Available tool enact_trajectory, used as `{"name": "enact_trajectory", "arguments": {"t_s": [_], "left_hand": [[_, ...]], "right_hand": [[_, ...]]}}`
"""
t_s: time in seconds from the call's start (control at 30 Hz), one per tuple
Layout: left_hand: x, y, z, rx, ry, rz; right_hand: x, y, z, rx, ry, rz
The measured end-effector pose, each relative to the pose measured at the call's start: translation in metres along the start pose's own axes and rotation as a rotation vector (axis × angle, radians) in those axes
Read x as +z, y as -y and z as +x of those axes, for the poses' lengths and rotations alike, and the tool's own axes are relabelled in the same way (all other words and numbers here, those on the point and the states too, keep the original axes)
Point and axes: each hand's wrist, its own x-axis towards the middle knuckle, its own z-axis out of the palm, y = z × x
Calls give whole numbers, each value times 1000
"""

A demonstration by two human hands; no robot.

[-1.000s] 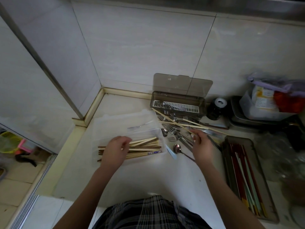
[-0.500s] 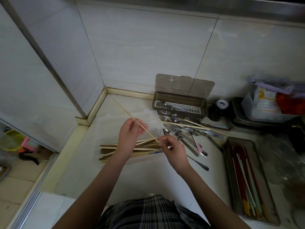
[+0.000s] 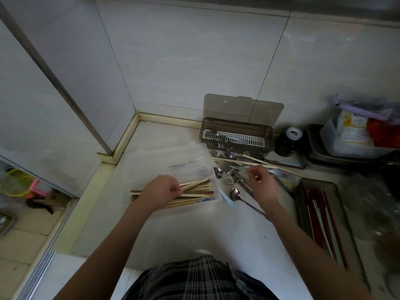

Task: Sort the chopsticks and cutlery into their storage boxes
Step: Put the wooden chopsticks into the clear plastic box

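Left hand [image 3: 161, 192] rests curled on the wooden chopsticks [image 3: 194, 194] in the clear box [image 3: 194, 152], grip closed on them. Right hand [image 3: 263, 184] hovers over the cutlery [image 3: 229, 167] on the table [image 3: 194, 230], fingers loose, holding nothing.

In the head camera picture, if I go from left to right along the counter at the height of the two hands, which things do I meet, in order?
Left hand → wooden chopsticks in the clear plastic box → long-handled spoon → right hand → dark tray holding red chopsticks.
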Motion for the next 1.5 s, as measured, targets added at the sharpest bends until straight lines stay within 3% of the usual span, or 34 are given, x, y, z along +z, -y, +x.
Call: {"name": "enact_trajectory", "arguments": {"t_s": [0.1,0.3,0.47,0.6,0.73,0.87,0.93,1.03,1.1,1.2,1.33,1.43,1.5], "left_hand": [[15,4,-1,-14,59,123],[19,9,-1,-58,27,65],[23,11,-2,-93,9,48],[22,10,-2,-85,-29,28],[22,5,-7,27,-158,94],[25,-17,-11,381,-598,171],[22,-34,-12,434,-641,227],[21,-41,-15,451,-618,314],[24,-36,-20,432,-592,323],[25,-31,-27,342,-428,273],[28,-19,-29,164,-174,56],[24,-10,-24,106,-135,-18],[19,-4,-20,53,-71,-29]], "right_hand": [[-4,-9,24,-14,52,-238],[-13,-6,51,-73,201,-792],[-11,-15,54,-56,230,-982],[-10,-24,48,-19,228,-926],[-10,-22,39,-27,12,-666],[-2,7,17,-433,-75,-637],[7,25,4,-622,-90,-570],[23,38,-16,-795,-48,-481],[34,40,-27,-790,-11,-474],[46,36,-39,-811,33,-494],[54,36,-49,-917,213,-438],[42,40,-42,-806,224,-318],[27,38,-26,-700,131,-240]]}}
